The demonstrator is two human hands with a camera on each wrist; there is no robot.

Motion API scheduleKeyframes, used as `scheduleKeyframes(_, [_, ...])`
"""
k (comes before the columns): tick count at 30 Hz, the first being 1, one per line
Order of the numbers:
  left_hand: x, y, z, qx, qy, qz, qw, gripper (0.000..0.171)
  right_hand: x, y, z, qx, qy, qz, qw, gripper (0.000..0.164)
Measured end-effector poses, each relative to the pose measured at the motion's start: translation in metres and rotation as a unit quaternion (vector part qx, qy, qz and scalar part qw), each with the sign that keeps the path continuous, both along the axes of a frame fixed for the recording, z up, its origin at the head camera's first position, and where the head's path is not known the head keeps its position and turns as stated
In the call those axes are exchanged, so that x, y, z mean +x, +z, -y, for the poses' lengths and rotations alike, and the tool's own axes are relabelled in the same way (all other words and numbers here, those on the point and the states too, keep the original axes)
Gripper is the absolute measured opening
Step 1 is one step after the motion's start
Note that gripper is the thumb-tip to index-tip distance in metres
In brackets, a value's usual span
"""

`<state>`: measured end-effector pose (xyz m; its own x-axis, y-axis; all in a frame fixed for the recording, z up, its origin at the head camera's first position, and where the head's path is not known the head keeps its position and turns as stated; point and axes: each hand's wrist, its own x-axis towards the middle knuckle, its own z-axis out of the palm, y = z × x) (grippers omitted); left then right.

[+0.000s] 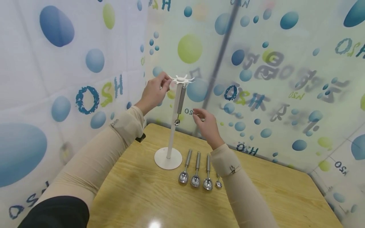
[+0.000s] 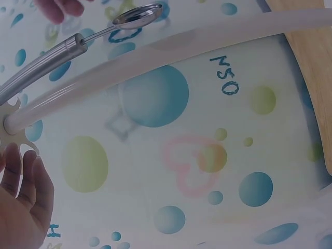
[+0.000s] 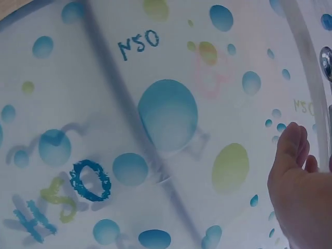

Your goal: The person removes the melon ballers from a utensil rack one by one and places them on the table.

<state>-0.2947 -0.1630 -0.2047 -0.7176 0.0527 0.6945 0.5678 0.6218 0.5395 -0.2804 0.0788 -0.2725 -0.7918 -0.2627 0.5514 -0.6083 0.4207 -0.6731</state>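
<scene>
A white stand [image 1: 171, 137] with a round base and a star-shaped ring of hooks [image 1: 181, 79] stands upright on the table. My left hand [image 1: 155, 91] pinches the end of a hook at the ring's left side between thumb and fingers. From a hook on the near right hangs a small metal scoop [image 1: 181, 100], bowl down; its bowl and handle [image 2: 49, 65] also show in the left wrist view. My right hand [image 1: 208, 126], fingers loosely bent and holding nothing, hovers right of the hanging scoop, apart from it.
On the wooden table [image 1: 137, 190], right of the stand, several metal scoops [image 1: 195, 180] lie in a row, handles pointing away. The rightmost small scoop [image 1: 218, 184] is partly hidden by my right sleeve. Printed curtains [image 1: 256, 95] enclose the table's back and left.
</scene>
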Motion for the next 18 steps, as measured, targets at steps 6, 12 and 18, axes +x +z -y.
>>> scheduleKeyframes(6, [-0.001,-0.001,-0.001,-0.003,0.001,-0.003,1.0000,0.019,-0.004,0.008,0.031,-0.021,-0.003,-0.049,0.999,0.035])
scheduleKeyframes(12, [-0.001,0.000,-0.003,-0.010,0.006,0.002,0.9999,0.020,-0.008,0.019,0.045,-0.099,0.030,0.015,0.995,0.047])
scheduleKeyframes(18, [-0.002,0.001,-0.001,-0.013,0.009,-0.003,0.9999,0.021,-0.011,0.026,0.055,-0.106,0.031,0.032,0.993,0.047])
